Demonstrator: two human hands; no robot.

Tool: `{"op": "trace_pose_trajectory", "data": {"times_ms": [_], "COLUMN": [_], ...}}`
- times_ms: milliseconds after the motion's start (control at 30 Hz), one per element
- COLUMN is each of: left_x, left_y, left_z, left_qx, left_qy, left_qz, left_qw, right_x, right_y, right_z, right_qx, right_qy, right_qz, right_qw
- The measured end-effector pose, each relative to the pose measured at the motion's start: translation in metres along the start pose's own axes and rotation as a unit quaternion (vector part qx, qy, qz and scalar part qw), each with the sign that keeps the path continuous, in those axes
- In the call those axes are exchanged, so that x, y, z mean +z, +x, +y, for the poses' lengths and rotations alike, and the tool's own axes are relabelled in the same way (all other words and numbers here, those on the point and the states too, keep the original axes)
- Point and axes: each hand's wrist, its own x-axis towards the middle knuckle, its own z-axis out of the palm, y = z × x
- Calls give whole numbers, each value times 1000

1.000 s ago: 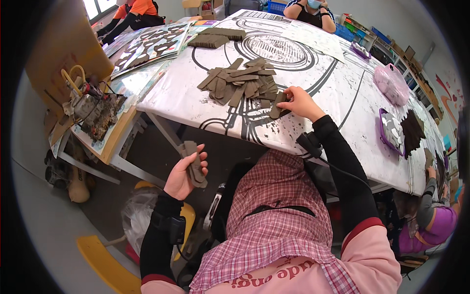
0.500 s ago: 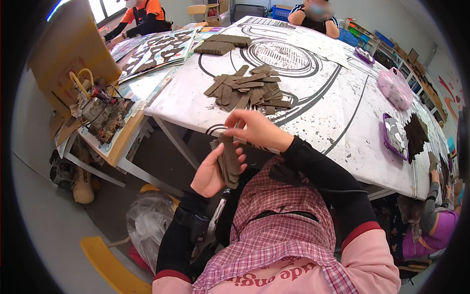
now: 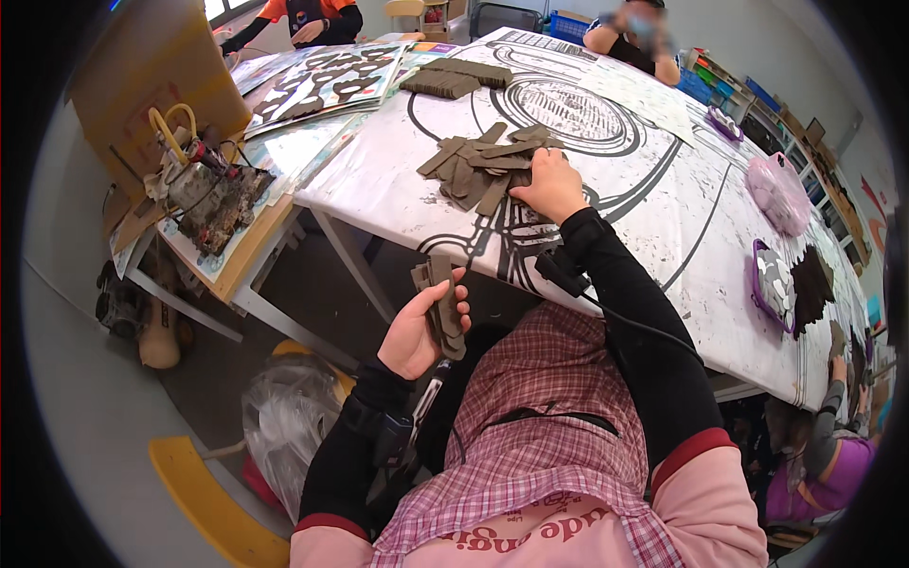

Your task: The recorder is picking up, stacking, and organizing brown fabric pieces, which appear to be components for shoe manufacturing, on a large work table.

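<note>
My left hand [image 3: 421, 322] is closed around a small stack of flat grey-brown strips [image 3: 438, 293], held upright in front of the table's near edge. At the loose pile of similar strips [image 3: 464, 170] on the table, my right hand [image 3: 552, 185] grips at the pile's right side. Its thumb and fingers are bent about strips there; how many they hold is hidden. The pieces in the pile lie crossed over each other at many angles.
Neat rows of strips [image 3: 459, 78] lie behind the pile on the white patterned table cover [image 3: 653, 275]. At left stand a soiled device [image 3: 213, 194] and a cardboard box [image 3: 151, 104]. A purple basket [image 3: 775, 287] and pink bag [image 3: 778, 194] sit right. Other people work around the table.
My right hand has moved from the stack in my left hand, away and to the right, onto the loose pile. My left hand keeps hold of the stack.
</note>
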Motion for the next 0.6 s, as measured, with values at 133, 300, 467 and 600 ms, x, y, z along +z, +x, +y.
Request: {"op": "trace_pose_trajectory", "data": {"times_ms": [133, 300, 467, 600], "left_x": [5, -4, -15, -19], "left_y": [-11, -21, -26, -25], "left_z": [4, 14, 17, 17], "left_qx": [31, 61, 51, 43], "left_qy": [-26, -47, -23, -23], "left_qz": [9, 21, 6, 3], "left_qw": [999, 997, 998, 999], "right_x": [4, -19, -38, -61], "right_y": [12, 17, 9, 19], "right_z": [14, 46, 65, 58], "right_qx": [26, 55, -34, -84], "right_qy": [78, 456, 311, 253], "right_qz": [-60, 60, 75, 97], "right_qw": [995, 886, 947, 959]}}
